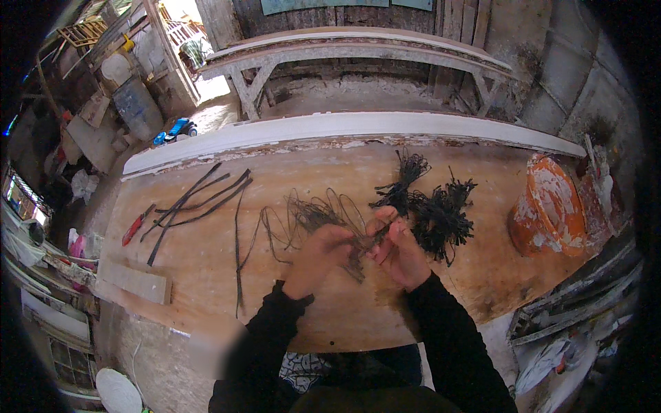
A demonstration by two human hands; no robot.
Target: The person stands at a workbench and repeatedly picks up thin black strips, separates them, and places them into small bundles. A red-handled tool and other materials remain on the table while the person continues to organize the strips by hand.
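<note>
Over the middle of the wooden table, both my hands work on a loose tangle of thin dark string [313, 210]. My left hand [319, 256] has its fingers closed round the gathered part of it. Close beside it, my right hand [401, 253] pinches the same string between thumb and fingers. Loops spread out beyond the hands, and a short end hangs below them. A single black strand [238, 268] lies to the left of the tangle. Just past my right hand lie tied bundles of black strips [444, 213]. Several flat black strips [200, 196] lie crossed at the left.
A red-handled cutter [138, 226] and a wood offcut [135, 281] lie on the table's left. An orange bucket [551, 210] smeared with white stands at the right. A long white moulding [344, 129] lines the far edge, with a bench [358, 48] behind. A blue toy truck [175, 131] sits beyond.
</note>
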